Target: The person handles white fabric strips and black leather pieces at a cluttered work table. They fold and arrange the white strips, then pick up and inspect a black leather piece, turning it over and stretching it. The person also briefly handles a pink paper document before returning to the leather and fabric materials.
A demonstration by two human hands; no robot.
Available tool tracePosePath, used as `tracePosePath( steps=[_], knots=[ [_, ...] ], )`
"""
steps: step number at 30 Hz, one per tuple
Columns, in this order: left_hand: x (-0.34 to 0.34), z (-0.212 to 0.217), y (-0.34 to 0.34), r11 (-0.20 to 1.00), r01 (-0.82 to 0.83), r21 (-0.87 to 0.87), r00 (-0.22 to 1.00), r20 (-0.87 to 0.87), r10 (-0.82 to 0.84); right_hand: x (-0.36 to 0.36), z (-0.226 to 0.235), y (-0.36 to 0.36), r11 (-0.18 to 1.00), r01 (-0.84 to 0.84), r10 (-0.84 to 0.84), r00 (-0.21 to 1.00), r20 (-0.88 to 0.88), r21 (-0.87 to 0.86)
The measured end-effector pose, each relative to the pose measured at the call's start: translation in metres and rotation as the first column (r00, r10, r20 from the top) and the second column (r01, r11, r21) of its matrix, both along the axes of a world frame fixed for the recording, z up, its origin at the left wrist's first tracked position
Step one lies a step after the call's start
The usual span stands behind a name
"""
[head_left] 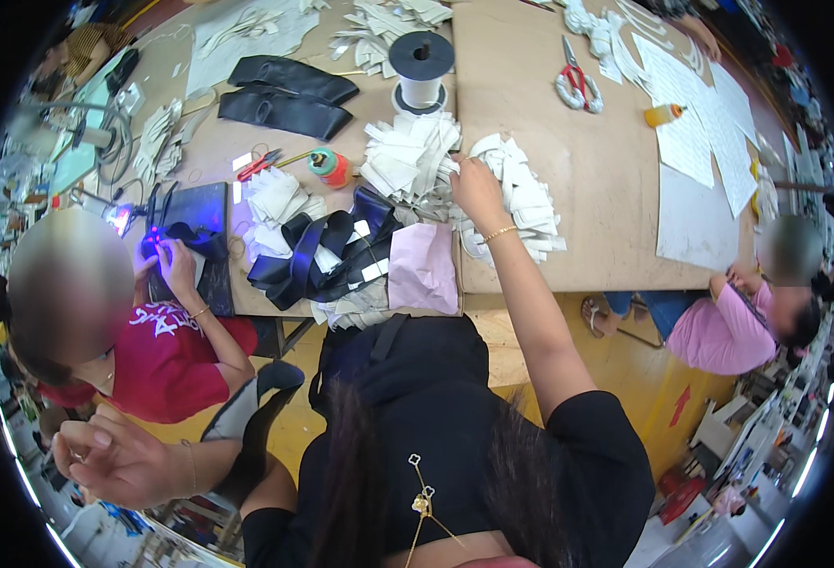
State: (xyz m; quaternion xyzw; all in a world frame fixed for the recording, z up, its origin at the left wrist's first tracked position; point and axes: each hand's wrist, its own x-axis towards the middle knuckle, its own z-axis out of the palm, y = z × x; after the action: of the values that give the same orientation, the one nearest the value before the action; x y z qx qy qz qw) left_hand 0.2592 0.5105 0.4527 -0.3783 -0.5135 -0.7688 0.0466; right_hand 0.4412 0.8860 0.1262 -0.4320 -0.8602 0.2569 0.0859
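My right hand (478, 194) reaches over the table, its fingertips closed on a white strip at the edge of a loose pile of white strips (409, 151). A second pile of white strips (521, 194) fans out just to the right of that hand. My left hand (118, 459) is raised at the lower left, off the table, with its fingers curled in. Whatever it may hold is hidden. A black strip with a pale grey side (263, 417) hangs across my left forearm.
Black straps (327, 246) lie left of a pink sheet (423, 268) at the near edge. A thread spool (421, 76), an orange bottle (330, 168) and red-handled scissors (578, 87) stand or lie beyond. A co-worker in red (166, 350) sits close on my left.
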Motion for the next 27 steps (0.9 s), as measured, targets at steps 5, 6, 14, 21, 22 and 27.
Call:
tracePosePath(
  steps=[5, 6, 14, 21, 22, 27],
  knots=[
    [0.018, -0.022, -0.020, 0.955, -0.222, -0.199, 0.966, 0.092, 0.244, -0.033, -0.010, 0.021, 0.958, 0.189, -0.143, 0.966, 0.214, -0.216],
    [0.021, -0.026, -0.020, 0.932, -0.269, -0.242, 0.944, 0.126, 0.306, -0.032, -0.001, 0.022, 0.914, 0.135, -0.108, 0.990, 0.092, -0.384],
    [0.029, -0.042, 0.013, 0.868, -0.287, -0.406, 0.913, 0.159, 0.376, 0.049, 0.158, 0.040, 0.634, -0.449, 0.187, 0.879, -0.439, -0.630],
    [0.026, -0.054, 0.050, 0.897, 0.018, -0.442, 0.973, 0.213, 0.086, 0.111, 0.205, 0.144, 0.790, -0.204, 0.007, 0.946, -0.324, -0.578],
    [0.025, -0.056, 0.053, 0.884, 0.036, -0.466, 0.973, 0.219, 0.075, 0.125, 0.203, 0.161, 0.805, -0.167, 0.000, 0.959, -0.283, -0.569],
    [0.019, -0.060, 0.062, 0.855, 0.071, -0.513, 0.967, 0.244, 0.066, 0.214, 0.188, 0.254, 0.852, 0.123, -0.158, 0.987, -0.026, -0.508]
  ],
)
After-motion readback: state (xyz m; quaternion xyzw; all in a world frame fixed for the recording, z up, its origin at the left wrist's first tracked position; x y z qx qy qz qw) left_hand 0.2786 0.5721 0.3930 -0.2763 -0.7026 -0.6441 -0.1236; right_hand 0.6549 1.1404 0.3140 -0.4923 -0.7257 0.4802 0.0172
